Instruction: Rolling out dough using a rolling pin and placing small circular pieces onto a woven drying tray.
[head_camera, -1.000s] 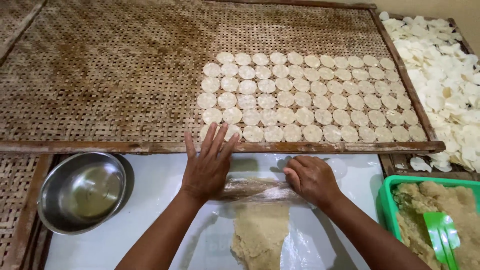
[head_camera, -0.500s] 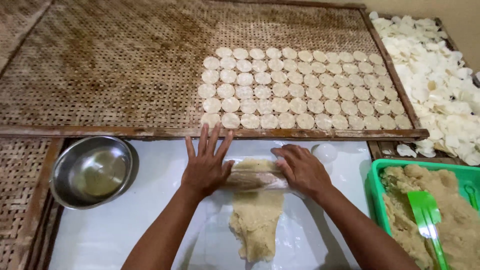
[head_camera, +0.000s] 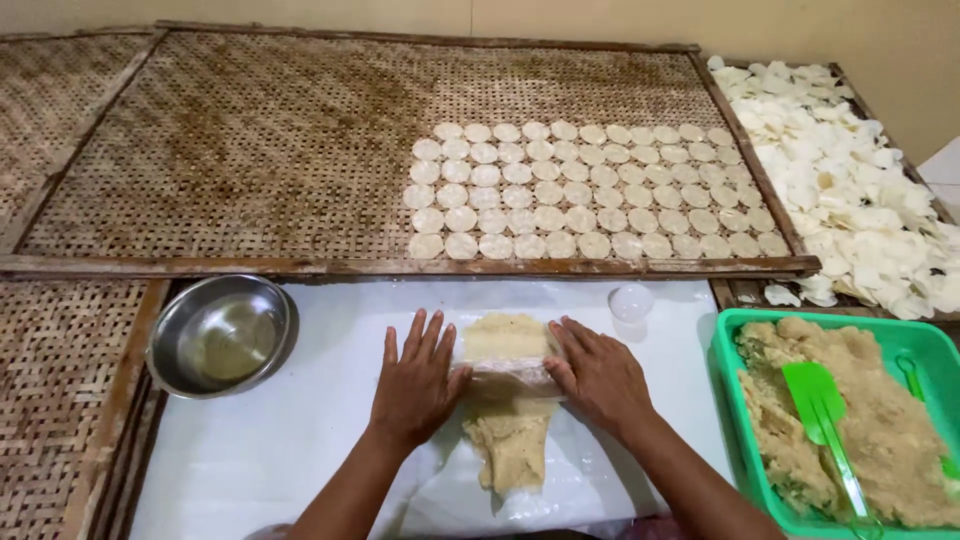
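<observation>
A strip of pale beige dough (head_camera: 510, 445) lies on a white plastic sheet (head_camera: 300, 450). Across it sits a roller wrapped in clear plastic (head_camera: 507, 378). My left hand (head_camera: 418, 378) presses flat on the roller's left end, fingers spread. Over the right end lies my right hand (head_camera: 598, 375), fingers curved. A flattened patch of dough (head_camera: 505, 335) shows just beyond the roller.
A woven bamboo tray (head_camera: 250, 150) holds rows of thin round dough discs (head_camera: 590, 190). A steel bowl (head_camera: 222, 335) stands at the left and a small clear cup (head_camera: 631, 301) to the right. A green tub (head_camera: 735, 400) holds dough and a green spatula (head_camera: 820, 410). White chips (head_camera: 850, 190) are heaped far right.
Both hands and the roller have moved toward me along the dough, away from the tray's wooden edge. A flattened patch of dough now shows beyond the roller.
</observation>
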